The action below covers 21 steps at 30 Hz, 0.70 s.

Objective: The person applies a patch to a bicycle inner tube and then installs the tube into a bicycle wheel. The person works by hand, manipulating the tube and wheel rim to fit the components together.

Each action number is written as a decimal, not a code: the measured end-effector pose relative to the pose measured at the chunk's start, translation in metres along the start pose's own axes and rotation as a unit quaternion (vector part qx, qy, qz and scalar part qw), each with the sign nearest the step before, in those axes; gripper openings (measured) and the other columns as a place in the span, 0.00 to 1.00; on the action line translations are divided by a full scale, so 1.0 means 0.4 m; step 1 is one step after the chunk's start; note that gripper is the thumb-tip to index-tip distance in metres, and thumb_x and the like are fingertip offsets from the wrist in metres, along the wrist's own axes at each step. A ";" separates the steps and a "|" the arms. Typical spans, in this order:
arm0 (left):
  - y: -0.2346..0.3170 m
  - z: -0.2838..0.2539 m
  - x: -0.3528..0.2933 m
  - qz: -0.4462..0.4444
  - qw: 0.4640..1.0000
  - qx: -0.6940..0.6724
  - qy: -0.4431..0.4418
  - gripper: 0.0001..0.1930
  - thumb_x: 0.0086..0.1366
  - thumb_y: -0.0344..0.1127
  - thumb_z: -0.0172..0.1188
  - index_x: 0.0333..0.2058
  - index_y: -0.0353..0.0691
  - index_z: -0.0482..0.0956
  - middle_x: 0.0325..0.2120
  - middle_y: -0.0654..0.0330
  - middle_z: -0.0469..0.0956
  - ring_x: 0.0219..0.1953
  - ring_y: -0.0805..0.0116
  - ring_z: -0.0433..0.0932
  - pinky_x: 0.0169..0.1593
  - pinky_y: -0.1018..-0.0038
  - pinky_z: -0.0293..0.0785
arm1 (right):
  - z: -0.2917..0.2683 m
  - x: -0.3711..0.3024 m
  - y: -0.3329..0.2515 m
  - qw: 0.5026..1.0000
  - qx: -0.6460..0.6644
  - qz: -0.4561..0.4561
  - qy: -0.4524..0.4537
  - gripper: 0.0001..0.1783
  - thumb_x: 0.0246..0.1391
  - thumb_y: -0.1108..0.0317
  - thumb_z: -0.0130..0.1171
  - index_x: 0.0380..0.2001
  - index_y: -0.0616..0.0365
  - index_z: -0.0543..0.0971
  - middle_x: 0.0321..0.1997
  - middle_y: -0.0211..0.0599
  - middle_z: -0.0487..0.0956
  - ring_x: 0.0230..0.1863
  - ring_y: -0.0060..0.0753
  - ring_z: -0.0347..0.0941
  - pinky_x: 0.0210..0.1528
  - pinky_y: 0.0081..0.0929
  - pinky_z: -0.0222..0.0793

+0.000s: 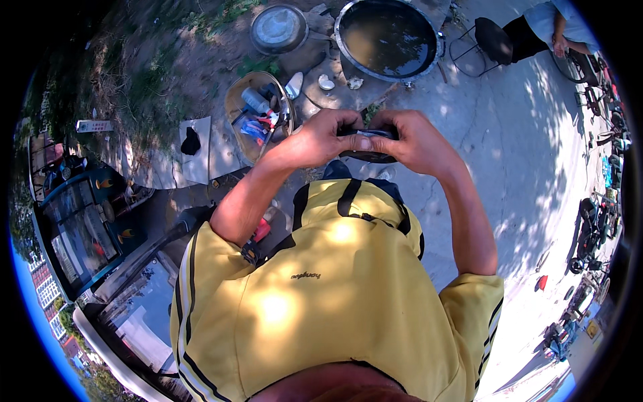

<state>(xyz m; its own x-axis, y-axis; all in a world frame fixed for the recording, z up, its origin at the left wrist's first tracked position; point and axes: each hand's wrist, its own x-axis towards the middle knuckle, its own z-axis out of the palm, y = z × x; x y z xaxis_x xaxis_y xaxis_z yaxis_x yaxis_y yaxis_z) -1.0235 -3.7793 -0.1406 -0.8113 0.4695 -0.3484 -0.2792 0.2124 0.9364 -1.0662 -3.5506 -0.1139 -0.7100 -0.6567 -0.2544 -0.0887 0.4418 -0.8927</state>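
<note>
In front of my body, both hands are raised and close together on one dark, curved piece that looks like rubber (370, 157). My left hand (326, 139) is closed on its left end, fingers curled behind and thumb on top. My right hand (414, 142) grips the right end the same way. Both thumb tips nearly meet over a small greyish spot on its upper side. The fingers cover much of the piece, so its full shape is hidden.
A large round tub (439, 45) of murky water stands ahead. Left of it are a metal basin (278, 30) and a tan container (236, 94) with bottles and tools. A stool (493, 41) and a seated person (566, 30) are far right. Bicycles (586, 228) line the right; a vehicle (80, 228) stands left.
</note>
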 end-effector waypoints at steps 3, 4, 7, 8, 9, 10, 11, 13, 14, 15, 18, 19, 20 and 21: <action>-0.025 0.003 0.016 0.022 0.999 -0.027 -0.008 0.12 0.69 0.40 0.68 0.36 0.35 0.81 0.28 0.71 0.75 0.34 0.83 0.68 0.37 0.78 0.65 | 0.000 -0.012 0.009 0.998 -0.065 -0.018 0.000 0.18 0.56 0.57 0.69 0.37 0.64 0.82 0.27 0.49 0.80 0.29 0.46 0.77 0.35 0.41 0.70; -0.030 0.003 0.024 0.031 0.999 -0.038 -0.019 0.12 0.69 0.39 0.68 0.35 0.35 0.81 0.28 0.72 0.75 0.33 0.83 0.68 0.37 0.78 0.65 | 0.000 -0.017 0.012 0.995 -0.089 -0.034 0.006 0.18 0.57 0.58 0.68 0.38 0.64 0.82 0.28 0.49 0.80 0.29 0.46 0.77 0.35 0.41 0.70; -0.035 0.010 0.050 0.005 0.992 -0.124 -0.037 0.11 0.70 0.39 0.66 0.34 0.36 0.81 0.27 0.72 0.74 0.32 0.82 0.68 0.37 0.79 0.64 | 0.012 -0.045 0.024 0.991 -0.093 -0.086 0.051 0.16 0.59 0.61 0.67 0.38 0.65 0.81 0.29 0.49 0.80 0.30 0.44 0.74 0.37 0.40 0.69; -0.034 0.018 0.059 0.006 0.992 -0.121 -0.037 0.10 0.70 0.37 0.66 0.34 0.36 0.81 0.27 0.72 0.73 0.32 0.82 0.68 0.37 0.77 0.65 | 0.015 -0.054 0.030 0.997 -0.044 -0.047 0.048 0.15 0.60 0.61 0.66 0.38 0.65 0.81 0.30 0.48 0.80 0.30 0.44 0.74 0.37 0.40 0.69; -0.032 0.027 0.067 0.031 0.997 -0.060 -0.026 0.09 0.70 0.36 0.66 0.35 0.35 0.81 0.27 0.70 0.74 0.32 0.80 0.69 0.37 0.76 0.66 | 0.018 -0.066 0.038 0.999 0.002 -0.018 0.051 0.14 0.60 0.62 0.66 0.38 0.65 0.81 0.30 0.48 0.80 0.31 0.43 0.73 0.37 0.40 0.69; -0.029 0.040 0.075 0.057 0.998 0.002 -0.014 0.09 0.69 0.35 0.65 0.35 0.35 0.81 0.27 0.69 0.74 0.32 0.79 0.69 0.37 0.75 0.66 | 0.020 -0.079 0.047 0.998 0.040 0.011 0.055 0.13 0.61 0.63 0.66 0.38 0.65 0.81 0.31 0.48 0.80 0.31 0.43 0.73 0.37 0.39 0.69; -0.025 0.053 0.084 0.068 0.995 0.068 -0.006 0.08 0.69 0.34 0.65 0.35 0.34 0.81 0.28 0.67 0.74 0.32 0.77 0.70 0.37 0.75 0.67 | 0.021 -0.091 0.057 0.994 0.079 0.041 0.059 0.13 0.61 0.63 0.66 0.38 0.64 0.81 0.30 0.47 0.79 0.31 0.42 0.72 0.37 0.39 0.69; -0.014 0.072 0.104 0.225 0.948 0.222 0.026 0.05 0.66 0.28 0.64 0.37 0.33 0.80 0.31 0.55 0.77 0.33 0.62 0.76 0.38 0.68 0.71 | 0.024 -0.116 0.078 0.979 0.140 0.128 0.071 0.12 0.61 0.64 0.65 0.39 0.64 0.81 0.30 0.47 0.78 0.30 0.42 0.71 0.37 0.38 0.69; -0.009 0.083 0.113 0.266 0.926 0.266 0.032 0.05 0.65 0.27 0.64 0.37 0.33 0.80 0.32 0.53 0.77 0.34 0.57 0.77 0.38 0.66 0.72 | 0.026 -0.135 0.088 0.984 0.105 0.115 0.082 0.12 0.61 0.64 0.65 0.39 0.64 0.81 0.30 0.47 0.79 0.31 0.43 0.72 0.38 0.38 0.69; -0.004 0.096 0.124 0.311 0.899 0.304 0.045 0.05 0.65 0.26 0.64 0.38 0.32 0.80 0.32 0.50 0.77 0.35 0.53 0.78 0.38 0.64 0.73 | 0.026 -0.154 0.097 0.986 0.066 0.128 0.090 0.12 0.62 0.64 0.65 0.40 0.63 0.82 0.31 0.47 0.79 0.31 0.43 0.73 0.39 0.39 0.69; 0.014 0.141 0.156 0.281 0.930 0.238 -0.023 0.05 0.65 0.25 0.63 0.39 0.32 0.79 0.32 0.49 0.78 0.35 0.49 0.80 0.39 0.63 0.74 | 0.032 -0.217 0.116 0.979 -0.086 0.079 0.166 0.13 0.62 0.62 0.64 0.40 0.63 0.82 0.36 0.48 0.81 0.35 0.48 0.76 0.40 0.40 0.71; 0.022 0.156 0.164 0.254 0.945 0.202 -0.048 0.05 0.65 0.25 0.63 0.40 0.32 0.79 0.32 0.49 0.78 0.35 0.49 0.80 0.39 0.63 0.74 | 0.033 -0.238 0.119 0.969 -0.145 0.043 0.196 0.14 0.62 0.62 0.64 0.40 0.63 0.82 0.37 0.49 0.82 0.36 0.49 0.78 0.40 0.40 0.71; 0.032 0.168 0.176 0.221 0.957 0.179 -0.063 0.05 0.66 0.26 0.63 0.40 0.32 0.79 0.31 0.48 0.79 0.33 0.49 0.81 0.38 0.64 0.74 | 0.028 -0.262 0.124 0.969 -0.124 0.056 0.207 0.14 0.61 0.61 0.64 0.40 0.63 0.81 0.37 0.49 0.82 0.36 0.51 0.78 0.40 0.42 0.71; 0.044 0.180 0.189 0.175 0.965 0.173 -0.088 0.06 0.66 0.26 0.63 0.40 0.32 0.79 0.31 0.48 0.79 0.33 0.50 0.81 0.38 0.64 0.74 | 0.015 -0.286 0.130 0.968 -0.107 0.061 0.217 0.14 0.61 0.60 0.64 0.39 0.63 0.81 0.38 0.49 0.81 0.37 0.53 0.78 0.39 0.43 0.71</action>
<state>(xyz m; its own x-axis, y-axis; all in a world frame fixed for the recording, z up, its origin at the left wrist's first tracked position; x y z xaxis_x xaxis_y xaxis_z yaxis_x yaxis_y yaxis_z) -1.0530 -3.6782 -0.1533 -0.7167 0.6959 -0.0441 0.2087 0.2744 0.9387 -0.9854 -3.4561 -0.1336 -0.9467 -0.2941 -0.1316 -0.0956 0.6465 -0.7569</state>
